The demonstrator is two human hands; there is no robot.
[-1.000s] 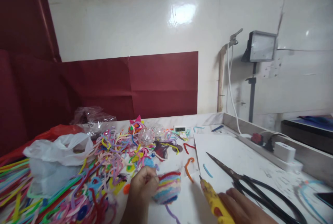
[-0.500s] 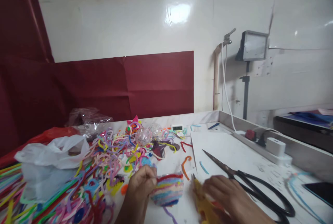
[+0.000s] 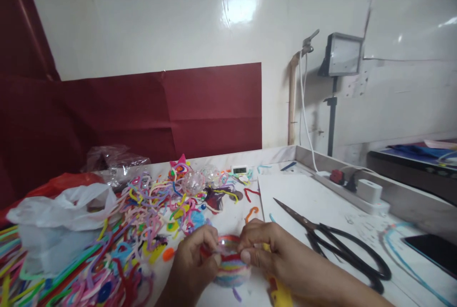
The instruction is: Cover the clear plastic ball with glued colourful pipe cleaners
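Note:
In front of me is a small ball or bowl (image 3: 233,273) covered in striped pipe cleaners, red at the rim and yellow, pink and blue below. Its upper part looks clear and shiny. My left hand (image 3: 196,262) pinches its left edge between thumb and fingers. From the right, my right hand (image 3: 266,250) pinches the red rim with thumb and forefinger. Under my right wrist lies a yellow glue gun (image 3: 280,292), mostly hidden. Below the ball, a short purple pipe cleaner (image 3: 236,294) pokes out.
Loose pipe cleaners (image 3: 153,216) pile up at left beside a white plastic bag (image 3: 53,226). Large black scissors (image 3: 332,240) lie on white board (image 3: 293,193) at right. Further right are a phone (image 3: 433,252) and a power strip (image 3: 371,204). A small digital display (image 3: 239,170) stands behind.
My right hand has left the glue gun and moved left onto the ball's rim. The ball has tipped, showing its clear top. The view has shifted slightly.

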